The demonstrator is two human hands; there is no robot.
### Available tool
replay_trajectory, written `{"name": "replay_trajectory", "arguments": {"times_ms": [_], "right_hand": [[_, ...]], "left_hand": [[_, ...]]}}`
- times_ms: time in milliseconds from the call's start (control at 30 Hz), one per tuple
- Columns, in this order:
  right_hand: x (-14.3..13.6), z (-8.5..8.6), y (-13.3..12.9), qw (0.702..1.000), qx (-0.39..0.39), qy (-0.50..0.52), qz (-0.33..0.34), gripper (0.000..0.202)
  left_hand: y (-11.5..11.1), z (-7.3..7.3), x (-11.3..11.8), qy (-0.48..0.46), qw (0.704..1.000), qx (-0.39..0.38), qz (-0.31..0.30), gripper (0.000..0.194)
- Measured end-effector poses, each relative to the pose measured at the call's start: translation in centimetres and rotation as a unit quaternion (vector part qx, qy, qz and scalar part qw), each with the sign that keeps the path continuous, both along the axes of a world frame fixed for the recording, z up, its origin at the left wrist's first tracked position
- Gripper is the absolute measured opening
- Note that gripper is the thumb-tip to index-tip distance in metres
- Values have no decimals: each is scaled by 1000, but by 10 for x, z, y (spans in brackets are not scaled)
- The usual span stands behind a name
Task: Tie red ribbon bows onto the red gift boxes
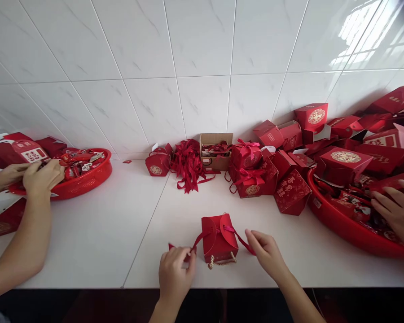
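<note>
A small red gift box (219,251) stands on the table between my hands, its two rounded top flaps meeting. A red ribbon (234,229) is threaded through the flaps and stretches out to both sides. My left hand (177,267) is closed on the ribbon's left part, and a red tail pokes out beside the fingers. At the other side my right hand (265,249) pinches near the ribbon's right end; the exact contact is partly hidden. A twisted cream cord handle (222,260) lies along the box's near side.
Behind are loose red ribbons (188,163), a cardboard box (216,139) and several bow-tied gift boxes (252,179). Red tubs of wrapped sweets stand left (87,184) and right (343,229). Other people's hands work at the left (42,177) and right (399,211).
</note>
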State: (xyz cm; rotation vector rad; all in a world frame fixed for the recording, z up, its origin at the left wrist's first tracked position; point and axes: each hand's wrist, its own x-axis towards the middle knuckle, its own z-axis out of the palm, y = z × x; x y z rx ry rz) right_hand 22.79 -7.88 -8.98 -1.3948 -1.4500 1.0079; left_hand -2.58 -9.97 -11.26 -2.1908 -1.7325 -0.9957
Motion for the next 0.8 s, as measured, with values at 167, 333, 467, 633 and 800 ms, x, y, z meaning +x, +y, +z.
{"name": "replay_trajectory", "arguments": {"times_ms": [167, 333, 467, 633, 800], "right_hand": [[-6, -15, -8, 990, -107, 22, 85, 39], [-14, -20, -11, 985, -118, 128, 8, 51], [-16, -15, -8, 991, -49, 119, -39, 22], [-17, -16, 1, 996, 37, 53, -58, 12], [-7, -23, 4, 994, 35, 78, -63, 12]], "left_hand": [[-7, 14, -1, 27, 992, -73, 101, 44], [3, 39, -38, -148, 921, -264, 243, 42], [-6, 39, -39, -322, 858, -383, 118, 36], [-20, 35, -5, -507, 709, -489, -33, 60], [-10, 41, 8, -746, 551, -374, -26, 52]]}}
